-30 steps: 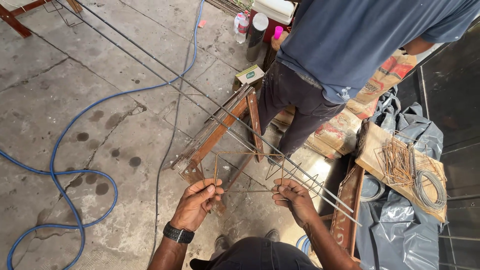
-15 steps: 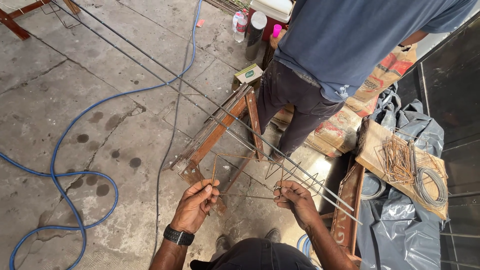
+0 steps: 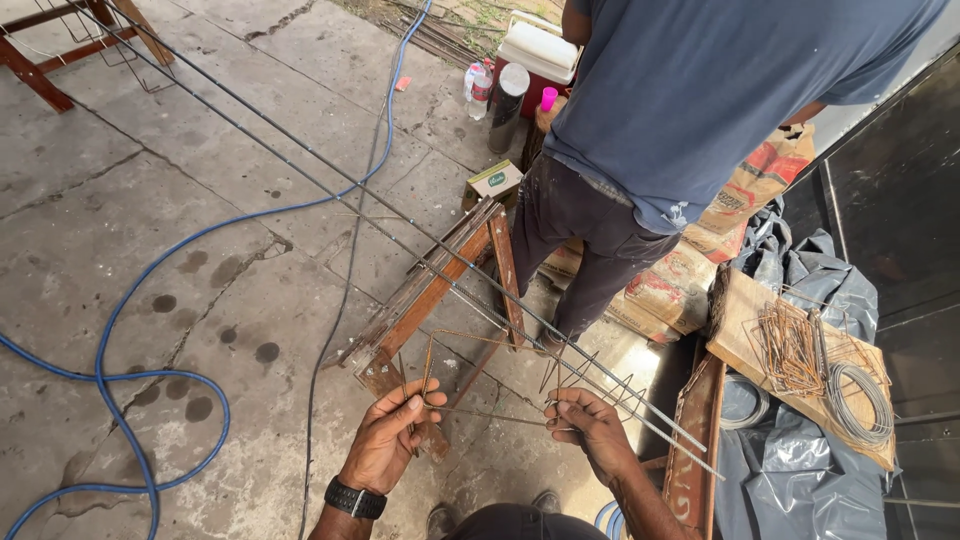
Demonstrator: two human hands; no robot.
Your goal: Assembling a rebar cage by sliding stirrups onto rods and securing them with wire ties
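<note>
the left hand (image 3: 385, 440) and right hand (image 3: 592, 430) each close their grip on a bent wire stirrup (image 3: 470, 375) at the long rebars (image 3: 420, 262) above the wooden sawhorse (image 3: 440, 290); keeping it square to the bars seems wise. a small green-and-white box (image 3: 494, 182) sits on the floor, printed sacks (image 3: 680, 285) beyond.

Left hand (image 3: 385, 440) lifted slightly and shifted rightward since a second ago, fingers now curled tighter around the left corner of the bent wire stirrup (image 3: 470, 385), thumb pressed over the wire. Right hand (image 3: 590, 430) drawn a little lower and inward, closed on the stirrup's right side just beside the long rebar rods (image 3: 400, 230). Standing person in the blue shirt (image 3: 690, 110) leaned further across the upper frame, dark trouser legs (image 3: 580, 240) shifted slightly toward the wooden sawhorse (image 3: 440, 290).
</note>
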